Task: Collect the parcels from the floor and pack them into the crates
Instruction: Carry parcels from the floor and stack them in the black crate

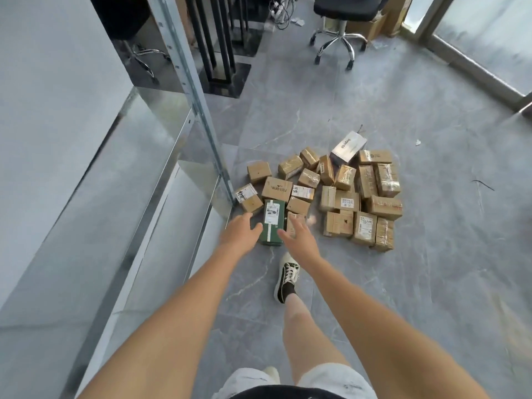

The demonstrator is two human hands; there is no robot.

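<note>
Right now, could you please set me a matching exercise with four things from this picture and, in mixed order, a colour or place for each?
Things:
1. Parcel between the hands
2. Box tilted at the far edge of the pile
3. Stool
4. Shoe

Colours or places:
A. silvery, propped on brown parcels
B. black seat, chrome legs, far across the floor
C. dark green with a white label
D. black and white, on the floor behind the right hand

Pairs: 1-C, 2-A, 3-B, 4-D
</note>
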